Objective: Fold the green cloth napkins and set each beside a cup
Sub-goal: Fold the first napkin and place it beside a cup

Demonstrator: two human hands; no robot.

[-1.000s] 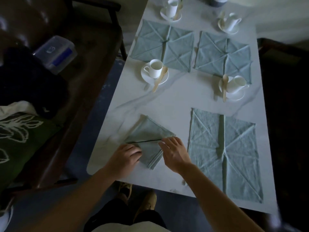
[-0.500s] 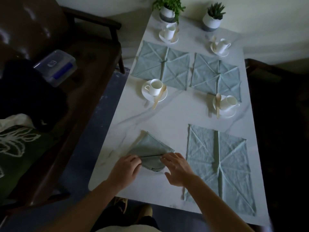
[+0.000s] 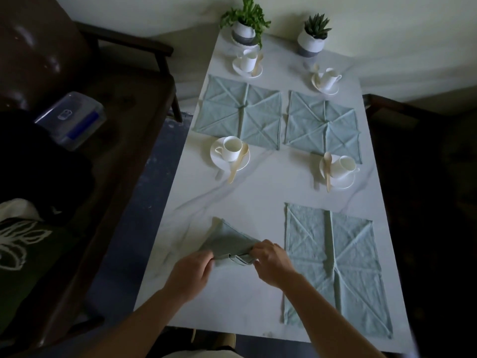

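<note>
A folded green napkin lies as a triangle on the near left of the white marble table. My left hand pinches its near left corner and my right hand pinches its near right corner, with the near edge bunched between them. Three unfolded green napkins lie flat: one near right, one far left, one far right. White cups on saucers with wooden spoons stand at mid left, mid right, far left and far right.
Two potted plants stand at the table's far end. A dark wooden bench runs along the left with a clear plastic box and dark bags on it. Another dark chair sits to the right.
Both hands have drawn together along the napkin's near edge and now pinch its corners, folding it smaller. The camera has tilted up, showing the plants.
</note>
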